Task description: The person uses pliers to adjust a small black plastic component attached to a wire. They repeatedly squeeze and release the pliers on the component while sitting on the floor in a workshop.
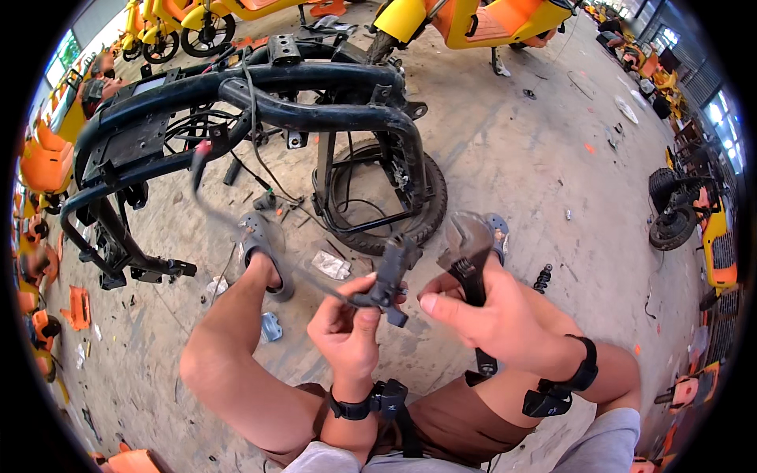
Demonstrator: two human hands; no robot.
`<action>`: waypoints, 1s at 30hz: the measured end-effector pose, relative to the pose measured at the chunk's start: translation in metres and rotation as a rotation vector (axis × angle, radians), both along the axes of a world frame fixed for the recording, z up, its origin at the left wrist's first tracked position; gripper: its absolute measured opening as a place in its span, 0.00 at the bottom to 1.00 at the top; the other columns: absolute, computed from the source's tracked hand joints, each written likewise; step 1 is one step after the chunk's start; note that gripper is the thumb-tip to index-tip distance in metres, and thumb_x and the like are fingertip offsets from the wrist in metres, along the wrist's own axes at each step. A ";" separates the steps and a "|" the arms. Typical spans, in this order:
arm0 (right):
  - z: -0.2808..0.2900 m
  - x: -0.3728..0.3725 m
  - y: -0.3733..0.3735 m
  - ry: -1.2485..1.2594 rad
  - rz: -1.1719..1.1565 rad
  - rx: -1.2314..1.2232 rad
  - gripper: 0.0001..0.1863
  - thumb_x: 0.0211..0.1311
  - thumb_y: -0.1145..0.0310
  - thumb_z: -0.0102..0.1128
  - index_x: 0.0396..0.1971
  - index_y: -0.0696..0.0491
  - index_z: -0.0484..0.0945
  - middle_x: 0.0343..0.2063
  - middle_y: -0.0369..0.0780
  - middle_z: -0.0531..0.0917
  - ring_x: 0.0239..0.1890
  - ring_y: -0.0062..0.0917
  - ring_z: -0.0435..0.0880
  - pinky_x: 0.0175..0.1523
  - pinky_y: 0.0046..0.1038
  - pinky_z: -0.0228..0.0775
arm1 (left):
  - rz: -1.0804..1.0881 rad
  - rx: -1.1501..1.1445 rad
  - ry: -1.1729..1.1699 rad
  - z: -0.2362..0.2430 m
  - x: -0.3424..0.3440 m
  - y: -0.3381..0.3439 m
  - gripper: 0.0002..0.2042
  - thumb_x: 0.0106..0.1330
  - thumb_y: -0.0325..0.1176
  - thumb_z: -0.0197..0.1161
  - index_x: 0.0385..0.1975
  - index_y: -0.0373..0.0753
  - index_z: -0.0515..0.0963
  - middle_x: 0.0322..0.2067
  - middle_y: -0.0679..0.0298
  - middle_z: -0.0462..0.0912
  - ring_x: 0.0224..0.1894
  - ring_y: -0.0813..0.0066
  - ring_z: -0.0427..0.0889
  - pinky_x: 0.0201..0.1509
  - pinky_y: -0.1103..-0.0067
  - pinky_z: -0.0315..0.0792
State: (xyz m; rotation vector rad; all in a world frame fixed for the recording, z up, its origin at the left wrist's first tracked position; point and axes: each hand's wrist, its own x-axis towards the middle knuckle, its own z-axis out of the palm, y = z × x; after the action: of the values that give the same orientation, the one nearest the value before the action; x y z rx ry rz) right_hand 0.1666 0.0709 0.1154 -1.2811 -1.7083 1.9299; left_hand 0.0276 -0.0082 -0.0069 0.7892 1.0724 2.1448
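My left hand (347, 339) is closed round a small black part (390, 276), perhaps a brake caliper or a lock; its exact kind cannot be made out. A dark cable runs from this part toward the left, past the black tubular scooter frame (323, 76). In my right hand (509, 319) is an adjustable wrench (470, 251), its jaw end pointing up and its handle passing down behind my palm. My right thumb and forefinger are close to the black part, with a small gap between them and it.
A tyre (436, 201) lies beneath the frame. Beyond stands a yellow and orange scooter (497, 24). A shock absorber (542, 277) lies beside my right leg, and a blue-grey piece (270, 326) near my left leg. Scooter parts line both sides.
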 end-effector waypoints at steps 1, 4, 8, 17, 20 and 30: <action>0.002 -0.001 0.002 0.050 -0.063 -0.130 0.12 0.64 0.63 0.63 0.38 0.56 0.80 0.15 0.24 0.70 0.16 0.06 0.61 0.20 0.17 0.50 | 0.013 0.009 0.044 -0.001 0.005 0.001 0.21 0.67 0.41 0.65 0.49 0.28 0.72 0.33 0.46 0.83 0.30 0.62 0.84 0.28 0.73 0.78; -0.002 0.004 0.008 0.116 -0.068 -0.226 0.11 0.65 0.62 0.63 0.34 0.55 0.80 0.16 0.25 0.71 0.16 0.07 0.62 0.19 0.16 0.50 | 0.026 -0.003 0.059 -0.001 0.011 0.001 0.21 0.67 0.41 0.65 0.47 0.27 0.74 0.33 0.49 0.82 0.30 0.63 0.84 0.29 0.74 0.78; -0.005 0.004 0.010 0.083 -0.032 -0.196 0.12 0.65 0.61 0.62 0.32 0.56 0.81 0.16 0.28 0.73 0.15 0.08 0.63 0.18 0.17 0.50 | 0.062 -0.031 0.062 -0.001 0.011 0.004 0.21 0.67 0.41 0.65 0.46 0.27 0.75 0.32 0.55 0.82 0.29 0.69 0.81 0.31 0.77 0.76; -0.012 0.000 0.022 -0.010 -0.024 -0.272 0.14 0.66 0.58 0.61 0.32 0.55 0.81 0.17 0.33 0.78 0.12 0.10 0.64 0.16 0.18 0.50 | 0.122 -0.137 0.086 -0.012 0.012 0.008 0.13 0.60 0.27 0.69 0.43 0.27 0.79 0.39 0.59 0.82 0.30 0.82 0.76 0.32 0.86 0.68; -0.011 -0.004 0.021 0.017 -0.021 -0.287 0.13 0.64 0.58 0.63 0.31 0.55 0.81 0.18 0.32 0.78 0.12 0.10 0.63 0.17 0.17 0.49 | 0.150 -0.133 0.076 -0.017 0.010 0.012 0.12 0.59 0.24 0.68 0.41 0.27 0.80 0.39 0.59 0.82 0.30 0.83 0.74 0.32 0.87 0.67; -0.027 -0.017 0.026 0.010 -0.110 -0.207 0.10 0.58 0.62 0.66 0.31 0.54 0.83 0.23 0.32 0.80 0.16 0.10 0.63 0.19 0.18 0.49 | 0.100 -0.205 0.009 0.004 0.010 0.021 0.13 0.65 0.32 0.65 0.41 0.27 0.78 0.28 0.63 0.80 0.27 0.82 0.76 0.30 0.86 0.70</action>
State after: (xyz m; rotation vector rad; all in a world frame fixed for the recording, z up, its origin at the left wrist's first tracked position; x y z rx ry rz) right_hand 0.1495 0.0971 0.0887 -1.4010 -1.4308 2.0866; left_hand 0.0372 0.0130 -0.0026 0.6624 1.3373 2.0722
